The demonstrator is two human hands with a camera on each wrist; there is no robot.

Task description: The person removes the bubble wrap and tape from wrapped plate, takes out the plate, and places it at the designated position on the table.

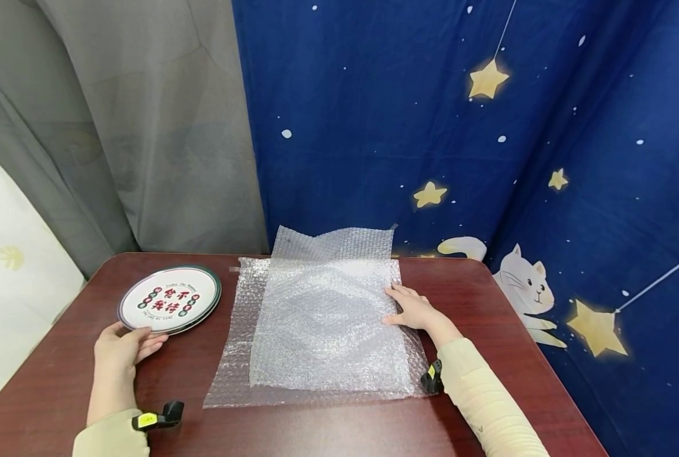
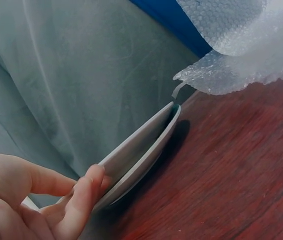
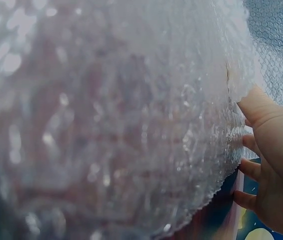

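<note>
At the left of the table, my left hand [image 1: 119,352] pinches the near rim of a white oval plate [image 1: 168,301] printed with red characters. That plate lies over a second plate [image 2: 144,172], and a narrow gap shows between the two in the left wrist view. My right hand [image 1: 417,309], fingers spread, rests along the right edge of a sheet of bubble wrap [image 1: 328,343]. In the right wrist view its thumb and fingertips touch that edge. Beneath lies a wider bubble wrap piece [image 1: 230,368], and faint oval outlines show within the layers.
The dark red wooden table [image 1: 339,425] runs back to a grey curtain [image 1: 179,158] and a blue star-patterned curtain [image 1: 373,127]. A flap of bubble wrap [image 1: 339,244] stands up against the blue curtain at the table's back edge.
</note>
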